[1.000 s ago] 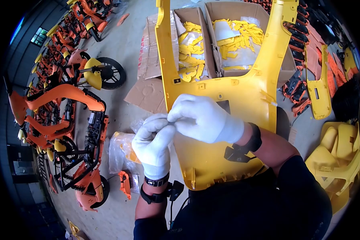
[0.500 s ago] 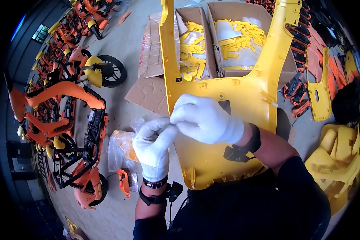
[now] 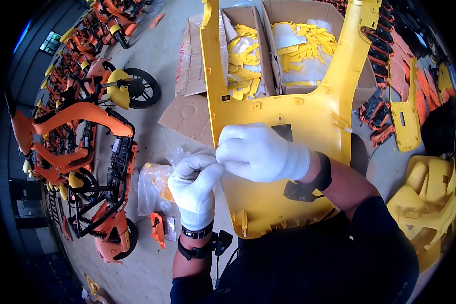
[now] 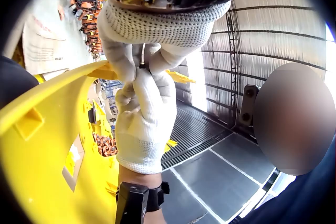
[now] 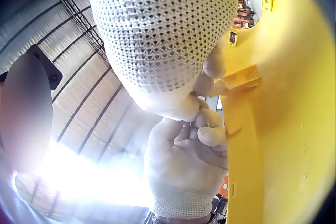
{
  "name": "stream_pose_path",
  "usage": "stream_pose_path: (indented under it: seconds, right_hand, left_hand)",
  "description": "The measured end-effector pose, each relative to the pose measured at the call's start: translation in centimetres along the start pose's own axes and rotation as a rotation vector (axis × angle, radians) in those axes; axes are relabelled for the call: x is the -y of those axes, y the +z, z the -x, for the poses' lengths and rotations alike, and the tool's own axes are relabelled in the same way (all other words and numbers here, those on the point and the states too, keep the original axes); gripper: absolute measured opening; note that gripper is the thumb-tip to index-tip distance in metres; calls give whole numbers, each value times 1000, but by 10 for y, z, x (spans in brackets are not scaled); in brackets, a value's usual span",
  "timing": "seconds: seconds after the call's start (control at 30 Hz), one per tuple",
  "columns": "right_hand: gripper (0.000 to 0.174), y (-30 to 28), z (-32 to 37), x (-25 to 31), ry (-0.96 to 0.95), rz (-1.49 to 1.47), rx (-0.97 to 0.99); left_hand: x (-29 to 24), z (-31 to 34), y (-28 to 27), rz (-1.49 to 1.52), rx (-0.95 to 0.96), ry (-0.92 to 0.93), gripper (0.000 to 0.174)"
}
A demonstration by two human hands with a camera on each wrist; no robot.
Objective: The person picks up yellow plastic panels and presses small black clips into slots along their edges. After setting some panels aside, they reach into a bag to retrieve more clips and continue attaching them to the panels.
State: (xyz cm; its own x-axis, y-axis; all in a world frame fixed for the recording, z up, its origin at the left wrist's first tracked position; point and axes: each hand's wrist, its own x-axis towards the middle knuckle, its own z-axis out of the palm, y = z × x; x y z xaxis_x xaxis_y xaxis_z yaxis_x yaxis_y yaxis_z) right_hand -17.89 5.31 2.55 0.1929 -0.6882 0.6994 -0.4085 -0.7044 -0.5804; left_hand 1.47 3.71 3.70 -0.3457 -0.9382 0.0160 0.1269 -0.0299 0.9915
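Observation:
Both hands wear white gloves and meet fingertip to fingertip over the left edge of a large yellow panel (image 3: pixel 268 202). In the left wrist view a small dark piece (image 4: pixel 142 66) shows between the fingertips. The left hand (image 3: pixel 195 190) pinches it between thumb and fingers. From the other side the right hand (image 3: pixel 263 152) has its thumb and fingertips closed on the same spot, its other fingers curled. The glove fingers hide most of the piece. In the right wrist view the panel (image 5: pixel 294 108) stands right beside both hands.
Cardboard boxes (image 3: pixel 268 66) of yellow parts lie beyond the panel. Orange and black bike frames (image 3: pixel 81 119) stand at left. A plastic-wrapped part (image 3: pixel 154 187) and a small orange part (image 3: pixel 157 230) lie on the floor. Yellow covers (image 3: pixel 425 187) are piled at right.
The left hand has moved slightly right since the earliest frame, and the right hand has turned a little, its fingers more tucked in. The fingertips remain together.

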Motion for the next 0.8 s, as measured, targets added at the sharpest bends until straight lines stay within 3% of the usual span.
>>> stream_pose_path:
  seconds: [0.67, 0.8]
  right_hand:
    - [14, 0, 2, -2, -115, 128, 71]
    - [13, 2, 3, -1, -121, 156, 49]
  left_hand:
    - [4, 0, -11, 22, 27, 49, 10]
    - [-8, 3, -3, 33, -50, -79, 7]
